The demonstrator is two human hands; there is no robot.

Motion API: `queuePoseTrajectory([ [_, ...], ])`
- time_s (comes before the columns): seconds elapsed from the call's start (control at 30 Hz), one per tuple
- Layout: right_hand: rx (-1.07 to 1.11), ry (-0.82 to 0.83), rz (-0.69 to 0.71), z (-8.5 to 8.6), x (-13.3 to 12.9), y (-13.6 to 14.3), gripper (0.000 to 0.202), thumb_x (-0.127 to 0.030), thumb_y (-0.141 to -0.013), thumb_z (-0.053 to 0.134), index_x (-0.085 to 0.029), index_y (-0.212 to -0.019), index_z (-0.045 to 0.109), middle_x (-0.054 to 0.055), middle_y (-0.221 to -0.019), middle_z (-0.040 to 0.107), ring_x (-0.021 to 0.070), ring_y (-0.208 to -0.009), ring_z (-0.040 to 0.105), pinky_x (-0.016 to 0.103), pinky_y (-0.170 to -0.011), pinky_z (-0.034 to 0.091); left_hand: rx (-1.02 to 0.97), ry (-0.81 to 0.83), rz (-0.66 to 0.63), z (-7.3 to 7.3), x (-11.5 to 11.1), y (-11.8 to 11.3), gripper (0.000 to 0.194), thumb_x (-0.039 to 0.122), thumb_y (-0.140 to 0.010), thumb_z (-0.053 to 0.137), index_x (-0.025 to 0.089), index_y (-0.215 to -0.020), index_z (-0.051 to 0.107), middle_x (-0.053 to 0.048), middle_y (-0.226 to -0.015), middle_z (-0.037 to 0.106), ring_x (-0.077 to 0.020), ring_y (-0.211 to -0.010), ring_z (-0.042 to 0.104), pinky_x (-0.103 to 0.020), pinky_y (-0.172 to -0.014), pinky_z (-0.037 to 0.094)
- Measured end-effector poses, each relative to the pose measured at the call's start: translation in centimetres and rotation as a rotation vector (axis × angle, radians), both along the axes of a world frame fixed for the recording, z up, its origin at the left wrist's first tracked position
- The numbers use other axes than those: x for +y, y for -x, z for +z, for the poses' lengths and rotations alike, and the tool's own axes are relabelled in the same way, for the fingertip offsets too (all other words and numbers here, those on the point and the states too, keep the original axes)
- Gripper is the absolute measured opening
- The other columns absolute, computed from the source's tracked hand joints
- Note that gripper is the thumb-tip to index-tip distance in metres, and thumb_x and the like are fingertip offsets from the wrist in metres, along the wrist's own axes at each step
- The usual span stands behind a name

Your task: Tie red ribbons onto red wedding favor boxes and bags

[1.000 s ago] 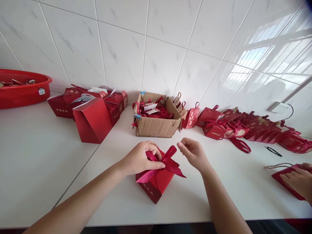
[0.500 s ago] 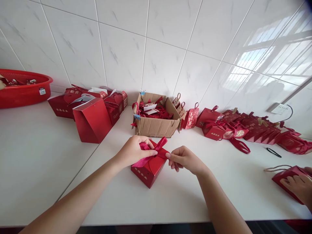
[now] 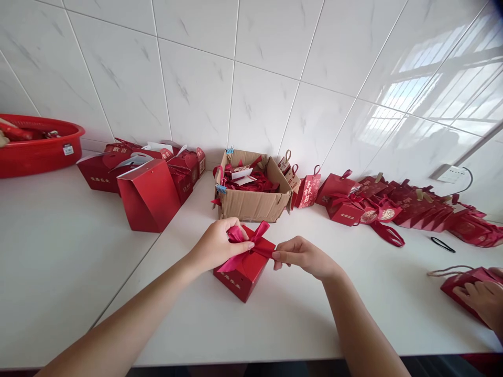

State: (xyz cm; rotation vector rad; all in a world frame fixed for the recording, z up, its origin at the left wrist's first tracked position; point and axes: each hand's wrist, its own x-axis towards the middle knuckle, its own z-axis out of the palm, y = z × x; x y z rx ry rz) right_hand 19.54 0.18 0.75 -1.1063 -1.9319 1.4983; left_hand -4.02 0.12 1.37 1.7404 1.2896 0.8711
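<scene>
A red gift box (image 3: pixel 245 283) with gold lettering on its front sits on the white table before me. Across its top runs a crimson ribbon (image 3: pixel 260 230) with a loop and loose ends, gathered in the middle. My left hand (image 3: pixel 222 245) pinches the ribbon near that gathered middle, thumb on top of the box. On the right side, my right hand (image 3: pixel 304 256) grips the ribbon's right-hand part between thumb and fingers, just off the box's edge. The ribbon's far side is partly hidden by my left fingers.
Behind the box stands a cardboard carton (image 3: pixel 255 206) of ribbons and cards. Red boxes (image 3: pixel 151 196) and a red basin (image 3: pixel 39 152) are at left. More red boxes (image 3: pixel 346 209) line the wall at right. Another person's hand (image 3: pixel 479 298) holds a red box at far right.
My right hand has moved slightly right, drawing its part of the ribbon outward. The gift box has shifted a little to the right. My left hand keeps its pinch.
</scene>
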Motion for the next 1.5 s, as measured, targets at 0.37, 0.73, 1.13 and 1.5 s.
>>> queuePoseTrajectory([
  [0.37, 0.061, -0.013, 0.069, 0.4, 0.1, -0.5, 0.028, -0.038, -0.08, 0.067, -0.02, -0.059, 0.071, 0.002, -0.078, 0.06, 0.015, -0.074, 0.052, 0.029, -0.071, 0.044, -0.003, -0.078, -0.021, -0.3, 0.3, -0.2, 0.032, 0.04, -0.072, 0.07, 0.02, -0.069, 0.046, 0.004, -0.067, 0.054, -0.0149, -0.066, 0.053, -0.027, -0.063, 0.043],
  [0.73, 0.013, -0.285, -0.356, -0.5, 0.5, -0.2, 0.037, -0.055, -0.082, 0.06, -0.019, -0.075, 0.055, -0.001, -0.072, 0.055, 0.012, -0.064, 0.049, 0.025, -0.057, 0.04, -0.176, 0.029, -0.177, -0.2, 0.2, -0.4, 0.043, 0.037, -0.067, 0.078, 0.022, -0.095, 0.05, -0.006, -0.111, 0.061, -0.0225, -0.107, 0.058, -0.034, -0.084, 0.048],
  [1.13, 0.082, -0.547, -0.173, 1.0, -0.2, 2.8, 0.027, -0.038, -0.08, 0.069, -0.025, -0.103, 0.062, 0.008, -0.128, 0.055, 0.0237, -0.125, 0.05, 0.04, -0.106, 0.037, 0.291, 0.322, -0.156, 2.7, -0.1, 3.3, 0.062, 0.065, -0.076, 0.056, 0.019, -0.039, 0.036, 0.003, -0.038, 0.034, -0.0096, -0.036, 0.03, -0.027, -0.045, 0.023],
  [1.5, 0.228, -0.131, -0.375, -1.3, -0.2, 2.9, 0.05, -0.039, -0.071, 0.077, -0.025, -0.112, 0.053, 0.006, -0.121, 0.06, 0.0194, -0.097, 0.064, 0.033, -0.082, 0.054, 0.095, 0.253, -0.24, 0.9, 0.2, 1.3, 0.043, 0.059, -0.078, 0.059, 0.018, -0.066, 0.062, -0.001, -0.066, 0.06, -0.0146, -0.062, 0.053, -0.025, -0.057, 0.037],
])
